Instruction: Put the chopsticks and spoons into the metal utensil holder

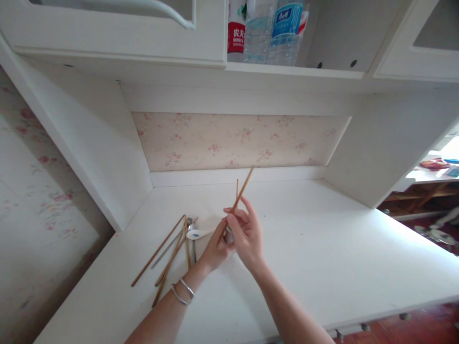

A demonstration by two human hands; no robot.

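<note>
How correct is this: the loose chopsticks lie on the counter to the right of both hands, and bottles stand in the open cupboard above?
The side is wrong: in the head view, the loose chopsticks lie on the counter left of the left hand and right hand. Bottles stand in the open cupboard above.

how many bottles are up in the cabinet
4 visible on the cabinet shelf, left to right: red-label bottle, clear bottle, blue-label bottle, partly covered bottle. More may be hidden.

Two hands [248,235], two bangles [187,288], one white spoon [195,234] — five-plus chopsticks [245,183].
</note>
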